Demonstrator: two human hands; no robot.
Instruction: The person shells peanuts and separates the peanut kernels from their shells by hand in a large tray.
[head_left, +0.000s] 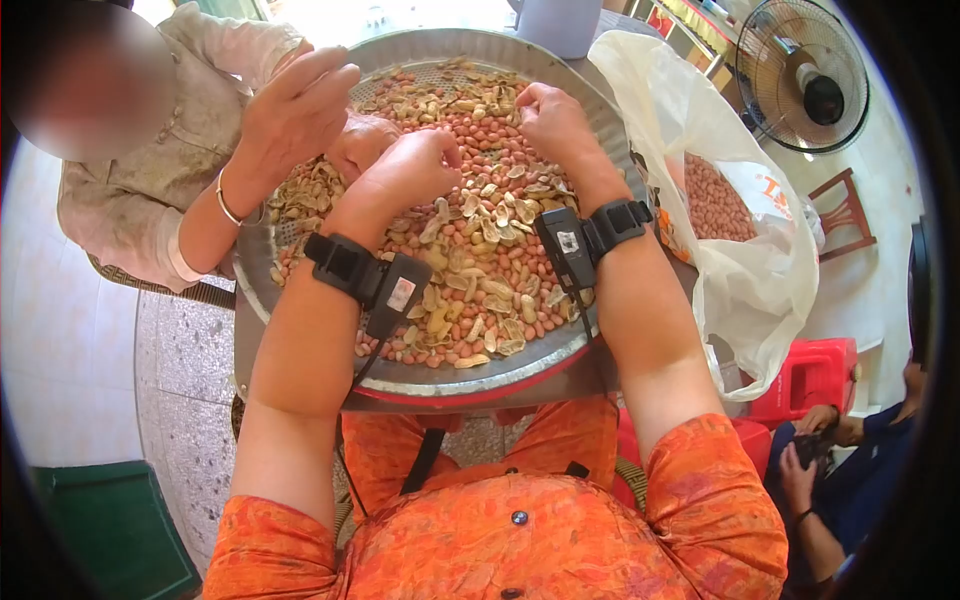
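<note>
A large round metal tray [490,375] holds red-skinned peanuts [490,135] mixed with broken peanut shells [470,285]. My left hand [415,170] is over the tray's middle with its fingers curled closed; whatever they hold, if anything, is hidden. Farther right, above the far part of the tray, my right hand [553,118] has its fingertips pinched together over the nuts. I cannot make out anything between them. Both wrists wear black strapped devices.
Another person's raised hand [300,105] and lower hand [362,142] are at the tray's left, close to my left hand. A white plastic bag [745,300] with shelled peanuts [715,200] stands right. Beyond are a fan [803,75], a red container [805,380] and a seated person [850,470].
</note>
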